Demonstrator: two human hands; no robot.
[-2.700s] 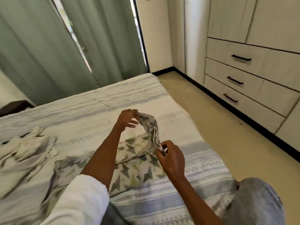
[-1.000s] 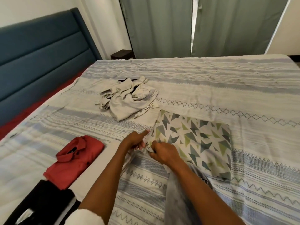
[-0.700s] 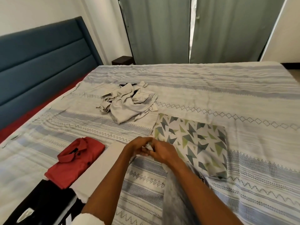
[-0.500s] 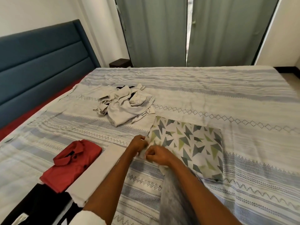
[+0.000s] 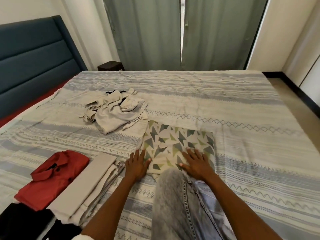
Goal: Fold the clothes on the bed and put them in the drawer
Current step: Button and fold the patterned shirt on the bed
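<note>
A folded garment with a green and grey triangle print [image 5: 174, 141] lies flat on the striped bed cover [image 5: 242, 118]. My left hand [image 5: 137, 164] presses its near left edge with straight fingers. My right hand [image 5: 196, 162] lies flat on its near right part. A crumpled beige garment [image 5: 114, 111] sits further back on the left. A folded red polo shirt [image 5: 52, 177], a folded beige piece [image 5: 90, 186] and a black garment [image 5: 19, 220] lie at the near left. My knee in grey jeans [image 5: 180, 201] rests on the bed, hiding the printed garment's near edge.
A blue padded headboard [image 5: 34, 56] stands at the left. Green curtains [image 5: 173, 32] hang behind the bed, with a dark bedside stand [image 5: 110, 66] below them. Floor and a white cupboard edge [image 5: 310, 75] show at the far right.
Both hands let go of the printed garment's near left corner, which they were pinching, and spread flat on its near edge. The view has shifted slightly.
</note>
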